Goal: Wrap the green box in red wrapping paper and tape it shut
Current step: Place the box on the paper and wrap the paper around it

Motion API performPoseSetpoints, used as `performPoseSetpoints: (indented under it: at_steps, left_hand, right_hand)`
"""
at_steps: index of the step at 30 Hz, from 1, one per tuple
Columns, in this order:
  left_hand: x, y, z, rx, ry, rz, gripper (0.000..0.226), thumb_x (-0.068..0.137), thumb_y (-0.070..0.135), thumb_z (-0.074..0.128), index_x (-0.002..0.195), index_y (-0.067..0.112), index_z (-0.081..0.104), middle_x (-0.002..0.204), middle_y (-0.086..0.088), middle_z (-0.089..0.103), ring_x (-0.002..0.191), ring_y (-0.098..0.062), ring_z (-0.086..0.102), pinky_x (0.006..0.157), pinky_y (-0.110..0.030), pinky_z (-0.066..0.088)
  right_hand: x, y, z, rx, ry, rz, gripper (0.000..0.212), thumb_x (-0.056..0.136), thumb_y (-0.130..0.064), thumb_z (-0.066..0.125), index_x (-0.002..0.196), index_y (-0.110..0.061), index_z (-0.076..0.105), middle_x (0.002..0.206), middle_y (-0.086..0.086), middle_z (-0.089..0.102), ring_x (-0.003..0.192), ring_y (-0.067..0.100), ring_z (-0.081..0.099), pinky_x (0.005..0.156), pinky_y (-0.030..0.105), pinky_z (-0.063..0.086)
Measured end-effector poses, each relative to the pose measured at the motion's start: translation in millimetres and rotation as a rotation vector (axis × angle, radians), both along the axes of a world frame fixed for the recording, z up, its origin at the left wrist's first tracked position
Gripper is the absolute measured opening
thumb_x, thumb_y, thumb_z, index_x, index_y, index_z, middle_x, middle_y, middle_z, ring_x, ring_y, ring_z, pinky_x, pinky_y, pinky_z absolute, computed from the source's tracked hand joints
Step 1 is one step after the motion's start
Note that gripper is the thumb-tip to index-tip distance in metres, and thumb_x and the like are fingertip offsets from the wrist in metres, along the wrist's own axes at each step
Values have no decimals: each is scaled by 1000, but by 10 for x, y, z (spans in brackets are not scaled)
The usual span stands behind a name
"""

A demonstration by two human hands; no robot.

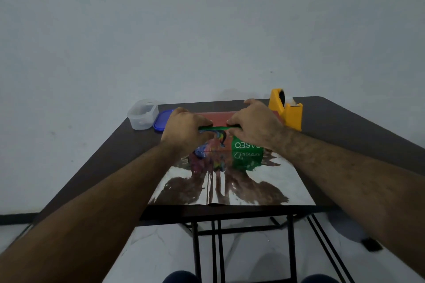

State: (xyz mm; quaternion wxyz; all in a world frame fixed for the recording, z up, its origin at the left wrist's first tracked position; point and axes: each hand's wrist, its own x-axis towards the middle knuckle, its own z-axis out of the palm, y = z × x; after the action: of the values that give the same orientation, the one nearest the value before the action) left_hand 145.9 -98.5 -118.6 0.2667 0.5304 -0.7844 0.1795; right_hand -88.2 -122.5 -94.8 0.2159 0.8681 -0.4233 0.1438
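Both hands [184, 128] [254, 124] grip green box [243, 145] w/ inverted label (partly hidden).

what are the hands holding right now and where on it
Both hold the green box: the left hand grips its top left end, the right hand its top right end.

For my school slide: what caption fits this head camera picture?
Both hands, left and right, hold the green box on shiny wrapping paper.
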Motion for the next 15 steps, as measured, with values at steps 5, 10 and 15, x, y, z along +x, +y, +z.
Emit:
performPoseSetpoints:
  at_steps: [5, 10, 15]
  left_hand:
    - [3, -1, -27, -17, -32, 1, 52, 86, 69, 57, 115, 33, 81, 104, 12, 81, 88, -15, 70, 93, -42, 46]
    - [-23, -2, -43, -12, -26, 18, 52, 86, 69, 54, 115, 35, 81, 103, 14, 81, 89, -14, 69, 93, -42, 46]
    - [-21, 61, -26, -17, 69, -4, 37, 89, 50, 80, 118, 27, 82, 109, 7, 81, 95, -17, 74, 97, -39, 53]
  right_hand:
    - [-42, 75, -24, -41, 110, -1, 41, 101, -53, 58, 129, -27, 73, 114, -8, 79, 108, 16, 72, 127, 41, 20]
    - [10, 95, -20, -35, 71, -36, 38, 99, -49, 64, 129, -29, 73, 117, -10, 78, 110, 14, 70, 122, 40, 24]
    - [19, 120, -66, -19, -2, -53, 41, 97, -49, 68, 130, -27, 73, 118, -7, 78, 111, 16, 70, 124, 39, 23]
